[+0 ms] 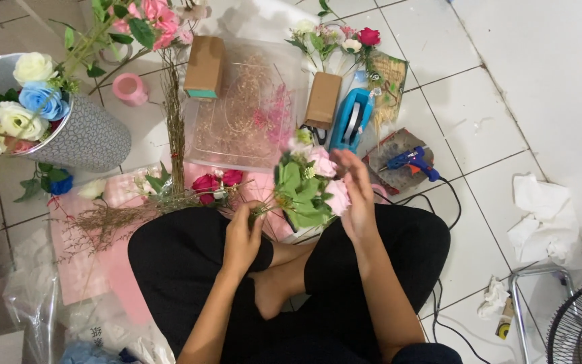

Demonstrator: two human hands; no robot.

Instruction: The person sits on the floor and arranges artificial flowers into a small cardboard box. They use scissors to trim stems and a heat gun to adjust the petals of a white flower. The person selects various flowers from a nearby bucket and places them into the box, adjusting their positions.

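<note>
I sit cross-legged on the tiled floor, and my left hand [242,232] has its fingers curled tight around the stems of a small bouquet [308,185] of pink blooms and green leaves. The flower heads sit just up and to the right of that fist. My right hand [355,195] is raised against the far side of the blooms, fingers straight and close together, brushing the pink petals; it is blurred, so I cannot tell whether anything is pinched between the tips.

To do this well, I judge the left grip should stay firm and low on the stems so the heads do not splay, while the right fingers nudge single blooms lightly, never crushing petals.

Beyond my right fingertips lie one blue tape dispenser [351,121] and one blue glue gun [412,162], its cord trailing past my knee. Straight ahead of both hands is one clear plastic tray [244,108] with two brown cardboard boxes [205,67] at its edges. Left of my left fist lie two dark red roses [215,183], and further left stands one grey vase [92,138] of white and blue flowers. One pink ribbon roll [129,89] sits past it.
</note>
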